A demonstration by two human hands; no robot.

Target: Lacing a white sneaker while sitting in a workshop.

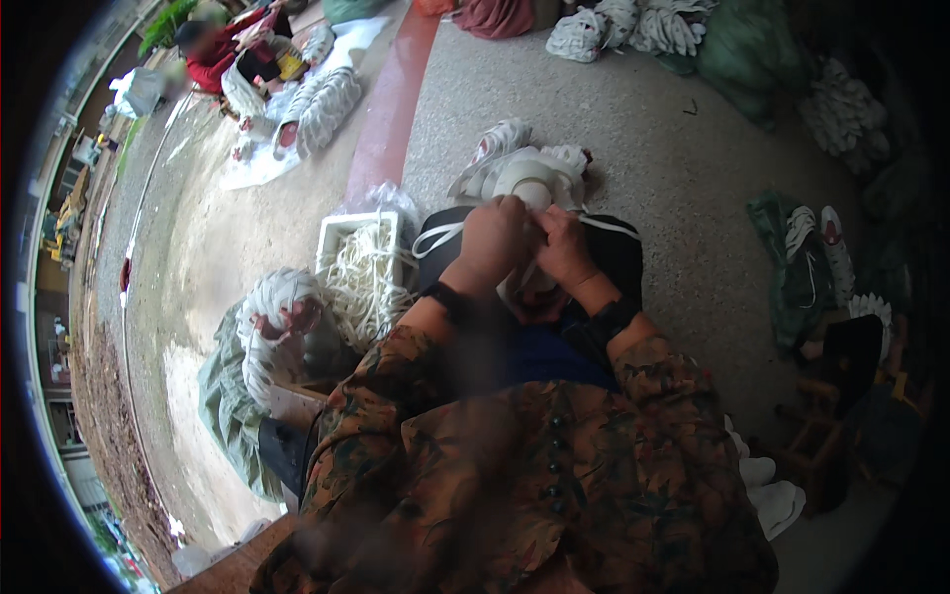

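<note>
— While both hands meet over the lap, what sits between them?

— A white shoe piece (529,188), just past the knuckles, with a white lace (440,238) running off to the left across the dark lap cloth (618,252).

— And the fingers?

— The left hand (492,241) is curled shut around the piece; the right hand (562,246) pinches together on it, touching the left.

— What lies around?

— A white crate of laces (364,262) just beside the left forearm, a bundle of white soles (267,327) on a green sack (223,406) nearer the left edge, more white soles (633,25) piled far ahead, and a person in red (213,54) well apart at upper left.
</note>
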